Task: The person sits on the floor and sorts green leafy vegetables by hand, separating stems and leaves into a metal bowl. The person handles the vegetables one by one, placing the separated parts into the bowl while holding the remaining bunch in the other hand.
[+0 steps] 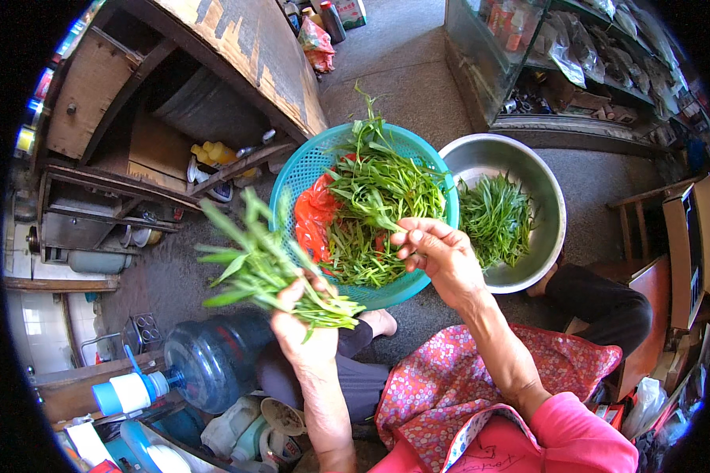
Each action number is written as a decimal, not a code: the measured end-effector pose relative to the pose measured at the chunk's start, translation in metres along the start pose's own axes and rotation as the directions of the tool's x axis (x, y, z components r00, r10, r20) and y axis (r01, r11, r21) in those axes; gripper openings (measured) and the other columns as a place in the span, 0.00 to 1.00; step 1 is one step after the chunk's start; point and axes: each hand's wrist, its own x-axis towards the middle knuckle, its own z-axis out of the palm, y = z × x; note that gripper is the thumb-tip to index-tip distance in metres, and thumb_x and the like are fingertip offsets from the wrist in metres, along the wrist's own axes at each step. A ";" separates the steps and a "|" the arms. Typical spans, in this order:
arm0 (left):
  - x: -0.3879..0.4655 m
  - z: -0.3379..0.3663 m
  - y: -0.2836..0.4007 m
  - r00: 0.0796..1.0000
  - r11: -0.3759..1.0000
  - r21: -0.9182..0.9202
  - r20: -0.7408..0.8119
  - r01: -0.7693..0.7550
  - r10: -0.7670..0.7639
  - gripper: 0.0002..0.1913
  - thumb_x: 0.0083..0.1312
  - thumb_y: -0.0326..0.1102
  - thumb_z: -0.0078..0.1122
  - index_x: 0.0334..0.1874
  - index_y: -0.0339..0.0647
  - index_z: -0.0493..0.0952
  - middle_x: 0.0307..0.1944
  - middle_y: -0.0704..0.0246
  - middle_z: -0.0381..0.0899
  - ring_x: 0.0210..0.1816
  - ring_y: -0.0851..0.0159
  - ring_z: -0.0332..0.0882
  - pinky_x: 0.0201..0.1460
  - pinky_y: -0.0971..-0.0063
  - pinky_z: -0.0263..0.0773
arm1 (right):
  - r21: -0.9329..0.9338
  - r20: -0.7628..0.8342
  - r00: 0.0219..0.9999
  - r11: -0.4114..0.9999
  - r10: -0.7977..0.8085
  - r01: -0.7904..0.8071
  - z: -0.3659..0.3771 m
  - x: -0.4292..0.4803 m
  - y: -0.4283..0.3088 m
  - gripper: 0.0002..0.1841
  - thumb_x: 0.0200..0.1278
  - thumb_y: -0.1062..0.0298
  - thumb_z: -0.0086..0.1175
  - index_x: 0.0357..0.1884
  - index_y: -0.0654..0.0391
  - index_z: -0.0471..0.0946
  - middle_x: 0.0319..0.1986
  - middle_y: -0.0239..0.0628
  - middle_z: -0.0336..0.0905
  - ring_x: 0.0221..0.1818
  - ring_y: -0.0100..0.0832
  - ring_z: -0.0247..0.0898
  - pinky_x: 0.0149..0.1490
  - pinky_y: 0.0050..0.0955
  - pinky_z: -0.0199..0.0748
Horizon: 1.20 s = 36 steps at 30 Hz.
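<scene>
My left hand (305, 319) is closed round a bunch of long-leaved green vegetable stems (254, 266), which is slightly blurred, left of a teal plastic basket (441, 171). Over the basket's right side, my right hand (438, 251) pinches a leafy green sprig (376, 213) between thumb and fingers. Inside the basket lie a heap of the same greens (414, 189) and a red plastic bag (316, 213). A round metal basin (553, 207) stands against the basket on the right, with more leafy greens (497, 219) in it.
A large blue water bottle (219, 360) with a pump lies at the lower left. A worn wooden cabinet (236, 53) stands at the upper left, a glass display case (497, 59) at the upper right. Cardboard (683, 254) leans at the right. Plastic jugs (231, 428) stand at the bottom left.
</scene>
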 end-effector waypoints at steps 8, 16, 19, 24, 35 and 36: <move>-0.013 0.015 -0.028 0.999 0.905 0.426 0.043 0.004 -0.024 0.19 0.62 0.25 0.61 0.56 0.38 0.74 0.44 0.65 0.82 0.43 0.67 0.80 0.48 0.74 0.76 | -0.533 0.275 0.954 0.807 -0.117 0.252 0.024 -0.027 -0.002 0.17 0.67 0.73 0.58 0.55 0.67 0.72 0.40 0.45 0.85 0.45 0.27 0.81 0.51 0.27 0.77; -0.012 0.014 -0.027 0.999 0.955 0.295 0.036 -0.027 0.017 0.13 0.59 0.22 0.65 0.46 0.37 0.79 0.40 0.66 0.83 0.39 0.67 0.81 0.43 0.74 0.76 | -0.811 0.238 0.944 0.489 -0.228 0.322 0.031 -0.036 -0.008 0.05 0.59 0.71 0.62 0.36 0.61 0.82 0.25 0.35 0.83 0.26 0.24 0.78 0.32 0.23 0.74; -0.011 0.014 -0.026 0.999 0.953 0.302 0.045 -0.003 -0.011 0.09 0.61 0.24 0.64 0.44 0.36 0.80 0.39 0.64 0.83 0.39 0.66 0.81 0.42 0.73 0.77 | -0.852 0.214 0.935 0.414 -0.282 0.319 0.034 -0.038 -0.006 0.05 0.55 0.71 0.62 0.33 0.59 0.82 0.23 0.35 0.82 0.22 0.26 0.76 0.29 0.24 0.72; -0.009 0.013 -0.027 0.999 0.948 0.319 0.039 0.013 -0.027 0.10 0.61 0.23 0.62 0.45 0.35 0.79 0.39 0.62 0.83 0.40 0.65 0.82 0.46 0.71 0.77 | -0.892 0.255 0.905 0.278 -0.340 0.356 0.031 -0.035 0.003 0.07 0.52 0.68 0.61 0.31 0.59 0.81 0.21 0.41 0.81 0.21 0.34 0.78 0.29 0.33 0.75; -0.014 0.015 -0.027 0.996 0.890 0.456 -0.062 -0.030 0.065 0.12 0.61 0.27 0.60 0.47 0.35 0.76 0.37 0.66 0.81 0.36 0.68 0.78 0.42 0.75 0.75 | -0.470 -0.073 0.996 0.879 0.057 -0.085 0.005 -0.003 0.027 0.16 0.57 0.66 0.68 0.46 0.62 0.80 0.26 0.31 0.82 0.25 0.18 0.70 0.34 0.19 0.70; -0.014 0.015 -0.028 0.997 0.895 0.446 -0.046 -0.030 0.056 0.13 0.61 0.27 0.60 0.48 0.35 0.76 0.37 0.66 0.81 0.36 0.68 0.78 0.42 0.75 0.75 | -0.433 -0.002 0.998 0.899 0.067 -0.061 0.004 -0.003 0.026 0.21 0.54 0.64 0.71 0.48 0.61 0.81 0.33 0.32 0.82 0.29 0.18 0.72 0.40 0.20 0.71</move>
